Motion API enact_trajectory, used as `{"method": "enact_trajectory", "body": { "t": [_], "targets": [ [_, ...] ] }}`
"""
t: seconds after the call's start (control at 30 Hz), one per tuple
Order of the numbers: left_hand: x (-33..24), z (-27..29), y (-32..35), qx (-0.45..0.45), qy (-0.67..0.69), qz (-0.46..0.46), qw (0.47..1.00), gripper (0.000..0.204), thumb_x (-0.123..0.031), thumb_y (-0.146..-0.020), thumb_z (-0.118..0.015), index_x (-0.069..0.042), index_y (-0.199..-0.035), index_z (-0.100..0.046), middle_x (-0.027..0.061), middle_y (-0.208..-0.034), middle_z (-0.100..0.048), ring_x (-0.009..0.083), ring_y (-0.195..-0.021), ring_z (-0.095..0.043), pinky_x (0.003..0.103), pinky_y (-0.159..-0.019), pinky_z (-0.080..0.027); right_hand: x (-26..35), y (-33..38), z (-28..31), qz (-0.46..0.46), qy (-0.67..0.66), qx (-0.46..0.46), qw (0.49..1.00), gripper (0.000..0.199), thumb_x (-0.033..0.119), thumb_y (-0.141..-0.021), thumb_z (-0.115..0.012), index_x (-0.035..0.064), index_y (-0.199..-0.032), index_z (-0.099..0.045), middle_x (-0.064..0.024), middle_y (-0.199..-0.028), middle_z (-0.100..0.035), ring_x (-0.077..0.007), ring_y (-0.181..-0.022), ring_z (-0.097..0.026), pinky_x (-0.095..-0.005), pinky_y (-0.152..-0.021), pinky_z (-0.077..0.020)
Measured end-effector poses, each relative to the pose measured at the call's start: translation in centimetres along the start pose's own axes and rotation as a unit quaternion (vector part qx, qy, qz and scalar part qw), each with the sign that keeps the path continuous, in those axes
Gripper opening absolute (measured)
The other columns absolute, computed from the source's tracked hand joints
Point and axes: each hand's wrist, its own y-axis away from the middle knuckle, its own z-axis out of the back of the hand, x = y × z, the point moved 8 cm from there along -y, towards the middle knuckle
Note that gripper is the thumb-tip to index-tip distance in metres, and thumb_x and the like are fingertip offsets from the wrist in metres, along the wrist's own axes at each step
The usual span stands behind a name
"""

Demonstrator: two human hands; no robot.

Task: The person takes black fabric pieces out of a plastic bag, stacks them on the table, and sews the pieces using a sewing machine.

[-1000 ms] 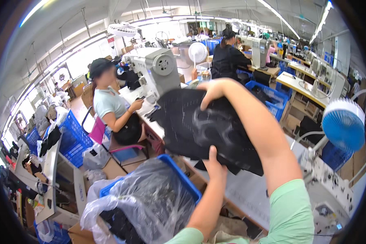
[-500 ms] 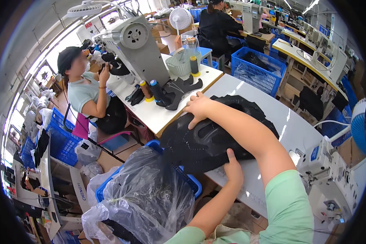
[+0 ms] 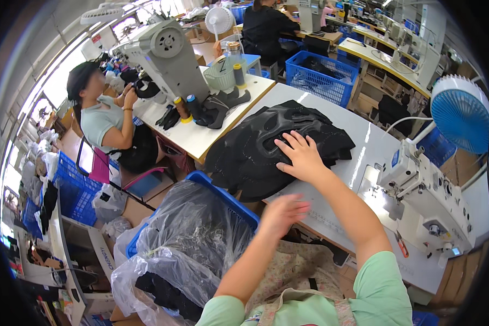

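Observation:
A pile of black, padded-looking fabric pieces [image 3: 239,157] with stitched lines and oval openings lies across the white tabletop, its left part reaching over the near edge. My right hand [image 3: 301,157] rests on top of the pile beside an oval opening, fingers spread. Closer to me, my left hand [image 3: 282,214] is apart from the pile, in the air by the table's front edge. Its fingers are stretched out and slightly blurred, with nothing in them. Below it to the left stands a blue basket [image 3: 250,213] lined with a clear plastic bag [image 3: 185,239].
A sewing machine [image 3: 424,190] stands on the table at right, with small orange-handled snips [image 3: 401,244] and a blue fan [image 3: 462,114] by it. On the adjoining table are another machine [image 3: 174,60], thread cones [image 3: 182,110] and black pieces. A co-worker [image 3: 108,114] sits at left.
My right hand has drawn back toward me over the pile. My left hand has let go of the pile's near edge and moved left. The view has shifted right.

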Motion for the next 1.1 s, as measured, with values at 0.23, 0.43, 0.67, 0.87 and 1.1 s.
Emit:
{"method": "enact_trajectory", "body": {
  "t": [0.23, 0.43, 0.67, 0.87, 1.1],
  "targets": [
    [-20.5, 19.0, -0.8, -0.367, -0.463, -0.345, 0.729, 0.081, -0.045, -0.083, -0.066, 0.005, -0.138, -0.034, 0.0243, -0.141, -0.034, 0.0363, -0.132, -0.033, 0.041, -0.109, -0.026, 0.8, 0.4, 1.4, -0.018, -0.117, -0.103, 0.988, 0.063, 0.042, -0.074, -0.066, 0.0105, -0.126, -0.049, -0.0145, -0.143, -0.036, -0.0324, -0.135, -0.029, -0.0522, -0.109, -0.0199],
    [-19.8, 15.6, -4.8, -0.305, -0.436, -0.354, 0.769, 0.074, -0.043, -0.087, -0.061, 0.001, -0.140, -0.034, 0.0251, -0.141, -0.034, 0.0357, -0.132, -0.033, 0.040, -0.108, -0.027, -14.1, 11.3, -1.1, -0.482, -0.256, -0.368, 0.753, 0.083, 0.049, -0.072, -0.073, 0.0097, -0.137, -0.039, -0.0276, -0.145, -0.020, -0.0429, -0.134, -0.023, -0.0492, -0.110, -0.0212],
    [-17.3, 11.4, -6.1, -0.250, -0.466, -0.315, 0.788, 0.078, -0.039, -0.073, -0.077, -0.001, -0.132, -0.045, 0.0216, -0.144, -0.026, 0.0354, -0.133, -0.029, 0.042, -0.108, -0.028, -12.5, 5.6, -4.9, -0.550, -0.433, -0.183, 0.690, 0.103, 0.048, -0.061, -0.078, 0.0125, -0.144, -0.028, -0.0247, -0.150, -0.009, -0.0398, -0.137, -0.019, -0.0444, -0.108, -0.0290],
    [-15.7, 10.2, -8.3, -0.296, -0.311, -0.286, 0.857, 0.097, -0.032, -0.071, -0.079, 0.007, -0.140, -0.023, 0.0192, -0.146, -0.019, 0.0317, -0.134, -0.027, 0.039, -0.108, -0.028, -14.4, 0.1, -5.4, -0.457, -0.498, -0.141, 0.723, 0.098, 0.037, -0.063, -0.076, 0.0048, -0.143, -0.029, -0.0171, -0.146, -0.021, -0.0316, -0.134, -0.027, -0.0397, -0.107, -0.0308],
    [-13.8, 10.5, -9.3, -0.279, -0.331, -0.283, 0.856, 0.082, -0.025, -0.071, -0.079, 0.000, -0.136, -0.034, 0.0178, -0.136, -0.032, 0.0311, -0.125, -0.037, 0.039, -0.104, -0.034, -16.6, -2.1, -7.7, -0.423, -0.512, -0.134, 0.735, 0.087, 0.031, -0.063, -0.069, -0.0008, -0.136, -0.035, -0.0205, -0.139, -0.032, -0.0331, -0.126, -0.037, -0.0385, -0.102, -0.0352]
  ]
}}
